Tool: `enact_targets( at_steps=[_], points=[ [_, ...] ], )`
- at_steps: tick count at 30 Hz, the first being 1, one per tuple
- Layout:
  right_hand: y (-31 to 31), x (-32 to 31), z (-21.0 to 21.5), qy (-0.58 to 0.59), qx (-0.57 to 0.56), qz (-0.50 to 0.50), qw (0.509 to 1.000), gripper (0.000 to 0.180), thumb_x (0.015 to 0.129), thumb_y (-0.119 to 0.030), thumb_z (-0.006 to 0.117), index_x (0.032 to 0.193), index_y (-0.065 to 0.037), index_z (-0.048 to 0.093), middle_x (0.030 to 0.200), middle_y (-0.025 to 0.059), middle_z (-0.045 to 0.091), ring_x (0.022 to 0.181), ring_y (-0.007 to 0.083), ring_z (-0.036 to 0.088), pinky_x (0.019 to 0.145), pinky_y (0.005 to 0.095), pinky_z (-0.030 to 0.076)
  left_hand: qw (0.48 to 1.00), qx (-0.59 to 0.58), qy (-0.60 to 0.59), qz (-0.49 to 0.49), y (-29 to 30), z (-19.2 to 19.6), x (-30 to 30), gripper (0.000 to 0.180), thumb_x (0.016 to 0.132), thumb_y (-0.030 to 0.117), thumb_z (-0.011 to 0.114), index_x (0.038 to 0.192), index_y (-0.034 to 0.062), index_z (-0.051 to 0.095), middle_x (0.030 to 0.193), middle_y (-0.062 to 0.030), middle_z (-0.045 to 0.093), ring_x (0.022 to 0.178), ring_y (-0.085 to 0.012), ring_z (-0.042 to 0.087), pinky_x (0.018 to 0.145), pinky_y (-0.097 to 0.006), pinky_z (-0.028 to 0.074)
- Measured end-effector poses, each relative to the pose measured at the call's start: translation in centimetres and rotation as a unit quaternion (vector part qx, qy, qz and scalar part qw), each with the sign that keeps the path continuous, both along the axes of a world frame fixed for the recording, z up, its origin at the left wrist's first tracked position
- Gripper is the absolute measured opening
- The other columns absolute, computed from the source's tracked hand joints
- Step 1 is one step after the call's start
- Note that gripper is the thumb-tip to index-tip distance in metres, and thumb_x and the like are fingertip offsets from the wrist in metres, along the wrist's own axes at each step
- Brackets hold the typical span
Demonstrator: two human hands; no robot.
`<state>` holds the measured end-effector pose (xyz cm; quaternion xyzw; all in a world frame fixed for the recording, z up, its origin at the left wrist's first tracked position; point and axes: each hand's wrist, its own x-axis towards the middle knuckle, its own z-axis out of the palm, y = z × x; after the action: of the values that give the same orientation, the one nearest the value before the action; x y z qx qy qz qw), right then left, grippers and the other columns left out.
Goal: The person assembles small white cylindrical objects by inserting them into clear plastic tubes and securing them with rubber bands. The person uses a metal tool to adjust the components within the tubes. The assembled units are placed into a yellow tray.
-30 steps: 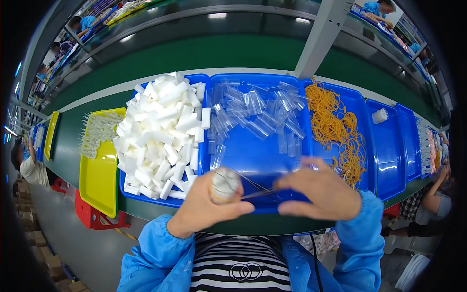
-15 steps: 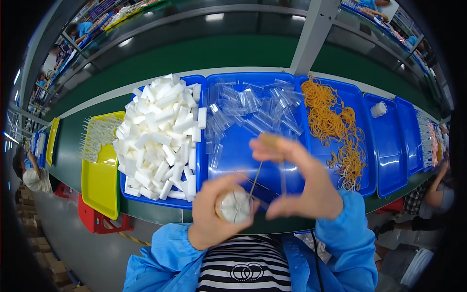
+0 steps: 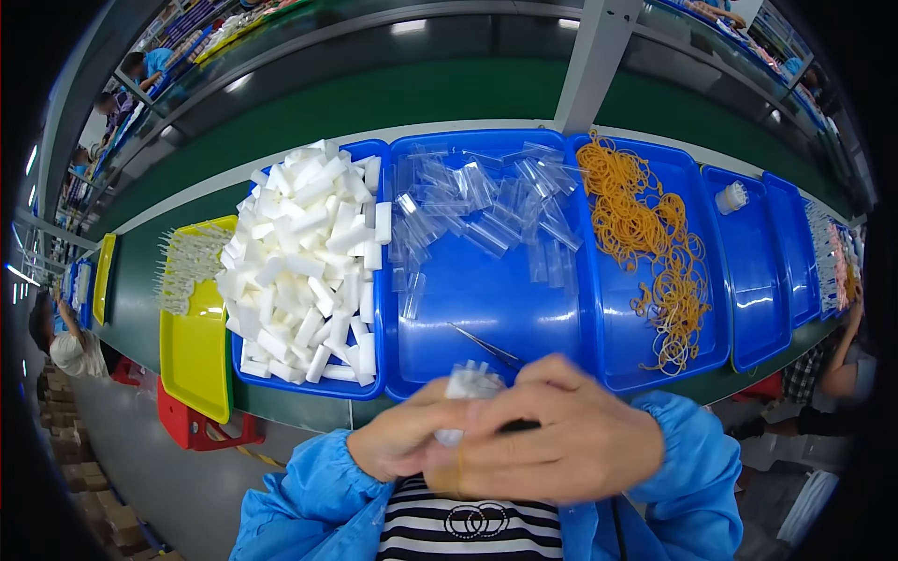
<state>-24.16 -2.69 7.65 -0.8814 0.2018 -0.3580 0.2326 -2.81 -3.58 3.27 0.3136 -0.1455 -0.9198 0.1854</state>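
Observation:
In front of my striped shirt, my left hand point(image 3: 398, 441) is closed around a bundle of white pieces point(image 3: 474, 381), whose ends stick up above the fingers. My right hand point(image 3: 557, 435) is curled over the bundle's near side, with its fingers pressed against it and smeared by motion. A faint yellowish strand of a rubber band point(image 3: 459, 465) shows at the right fingertips; the rest of it is hidden. Just beyond the hands, dark tweezers point(image 3: 488, 347) lie at the front of the middle blue tray point(image 3: 426, 351), which also holds clear plastic sleeves point(image 3: 482, 201).
White foam blocks point(image 3: 309, 262) are heaped in a blue tray on the left, beside a yellow tray point(image 3: 195, 365) of white-tipped pieces. Orange rubber bands point(image 3: 636, 206) lie in a blue tray to the right. Beyond it, another blue tray point(image 3: 756, 309) holds a white bundle point(image 3: 731, 197).
My right hand has come in from the right, where it held the rubber band stretched away from the bundle, and now closes over it. The bundle has tipped, and the tweezers show more clearly.

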Motion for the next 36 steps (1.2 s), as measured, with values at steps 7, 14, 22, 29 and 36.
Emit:
enact_targets(
  at_steps=[7,14,22,29,36],
  points=[
    [0.0,0.9,-5.3,-0.372,0.505,-0.065,0.776,0.074,0.073,-0.027,0.086,0.139,-0.015,0.055,0.134,0.0061,0.061,0.102,0.0228,0.054,0.091,0.0322,0.039,0.862,-0.408,-0.101,0.285,0.0,-1.4,-2.4,0.05,0.086,0.031,0.077,0.12,0.002,0.054,0.078,-0.0048,0.061,0.066,-0.0128,0.059,0.059,-0.024,0.048],
    [-1.0,0.5,-2.9,0.003,0.097,-0.167,0.981,0.069,0.07,-0.028,0.086,0.129,-0.003,0.058,0.117,0.009,0.064,0.094,0.0268,0.054,0.084,0.0372,0.043,0.488,-0.779,-0.389,0.059,-1.8,-1.8,-1.2,0.107,0.072,0.02,0.087,0.153,-0.005,0.022,0.085,-0.0107,0.067,0.069,-0.0224,0.066,0.062,-0.029,0.052],
    [-1.6,1.8,-3.3,-0.038,0.261,-0.167,0.95,0.048,0.069,-0.013,0.079,0.111,-0.002,0.058,0.105,0.0126,0.059,0.089,0.0302,0.055,0.081,0.0375,0.047,0.662,-0.652,-0.36,0.079,-0.5,-2.3,-2.3,0.088,0.079,0.012,0.077,0.152,-0.0006,0.03,0.09,-0.0147,0.067,0.08,-0.0238,0.068,0.073,-0.033,0.054],
    [-0.7,-0.1,-3.4,-0.005,0.16,-0.201,0.966,0.067,0.072,-0.01,0.081,0.133,-0.002,0.053,0.106,0.012,0.066,0.089,0.0293,0.061,0.083,0.0395,0.049,0.954,-0.295,-0.024,0.054,-1.1,-1.1,-0.3,0.077,0.091,0.01,0.07,0.154,0.0052,0.026,0.127,-0.0115,0.056,0.117,-0.0186,0.058,0.096,-0.032,0.048],
    [0.3,-1.0,-3.9,-0.098,0.262,-0.204,0.938,0.072,0.074,-0.021,0.085,0.134,0.0,0.051,0.117,0.0134,0.066,0.101,0.029,0.064,0.088,0.0397,0.05,0.983,-0.144,0.046,0.106,0.5,-0.4,-0.8,0.066,0.1,0.017,0.058,0.154,0.0049,0.021,0.141,-0.0153,0.045,0.123,-0.0277,0.055,0.106,-0.045,0.046]
  ],
)
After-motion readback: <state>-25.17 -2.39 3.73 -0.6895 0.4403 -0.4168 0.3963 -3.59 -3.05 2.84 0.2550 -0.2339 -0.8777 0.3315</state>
